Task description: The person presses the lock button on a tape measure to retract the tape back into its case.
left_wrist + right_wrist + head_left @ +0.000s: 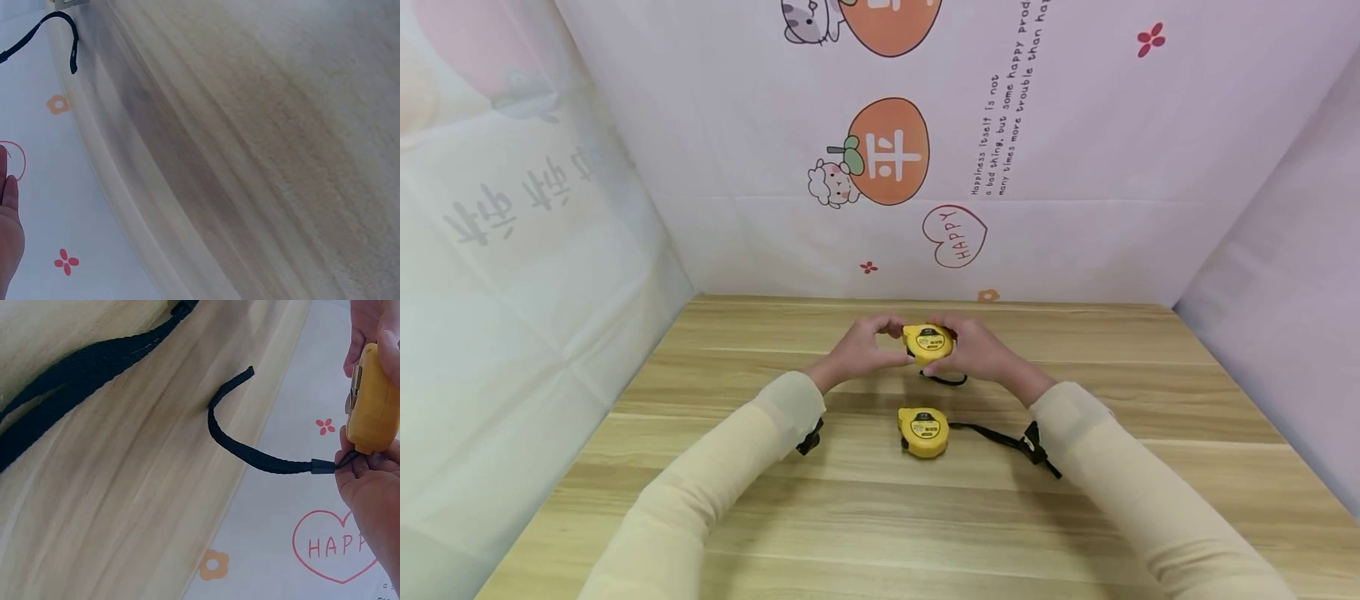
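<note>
A yellow tape measure is up between both hands, over the far part of the table. My left hand pinches its left side between thumb and fingers. On the opposite side, my right hand grips the case. The black wrist strap of this tape dangles below, clearest in the right wrist view. A second yellow tape measure lies on the table nearer the body, its black strap stretched out to the right. Only a bit of my left hand shows in the left wrist view.
The wood-grain table ends at a white printed cloth standing upright behind it. More cloth hangs along the left and right sides. Black wrist gear sits under the left cream sleeve.
</note>
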Motion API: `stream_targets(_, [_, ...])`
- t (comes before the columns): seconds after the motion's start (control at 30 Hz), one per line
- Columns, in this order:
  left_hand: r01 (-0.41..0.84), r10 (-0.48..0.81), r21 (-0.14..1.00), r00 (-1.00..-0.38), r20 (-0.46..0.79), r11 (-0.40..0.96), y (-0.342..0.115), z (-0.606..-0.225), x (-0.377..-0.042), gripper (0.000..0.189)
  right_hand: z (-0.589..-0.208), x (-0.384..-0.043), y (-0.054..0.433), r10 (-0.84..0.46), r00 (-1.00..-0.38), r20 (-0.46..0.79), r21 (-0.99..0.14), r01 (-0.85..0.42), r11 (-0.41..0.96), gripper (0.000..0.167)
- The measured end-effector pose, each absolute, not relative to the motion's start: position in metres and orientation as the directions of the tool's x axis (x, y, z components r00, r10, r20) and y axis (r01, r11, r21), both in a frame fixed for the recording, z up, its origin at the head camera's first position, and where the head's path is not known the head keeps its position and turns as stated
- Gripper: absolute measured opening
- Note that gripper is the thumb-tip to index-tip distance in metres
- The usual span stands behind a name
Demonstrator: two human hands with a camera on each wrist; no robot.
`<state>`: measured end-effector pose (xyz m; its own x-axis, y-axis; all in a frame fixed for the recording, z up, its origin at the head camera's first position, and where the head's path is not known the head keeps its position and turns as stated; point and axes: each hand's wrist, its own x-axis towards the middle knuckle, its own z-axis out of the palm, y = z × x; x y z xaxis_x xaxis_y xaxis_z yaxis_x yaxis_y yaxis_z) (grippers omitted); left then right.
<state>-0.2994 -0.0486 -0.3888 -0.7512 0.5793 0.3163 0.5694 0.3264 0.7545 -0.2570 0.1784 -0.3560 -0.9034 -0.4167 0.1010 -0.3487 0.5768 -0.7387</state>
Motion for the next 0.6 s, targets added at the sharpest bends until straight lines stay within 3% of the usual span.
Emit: stream_targets(0.6, [0.522, 0.609, 0.773, -0.760, 0.228, 0.362, -0.053, -0.400, -0.305, 0.051, -0.377, -0.270, 0.173, -0.400, -0.912, 0.085, -0.699, -0.341, 0.628, 0.082])
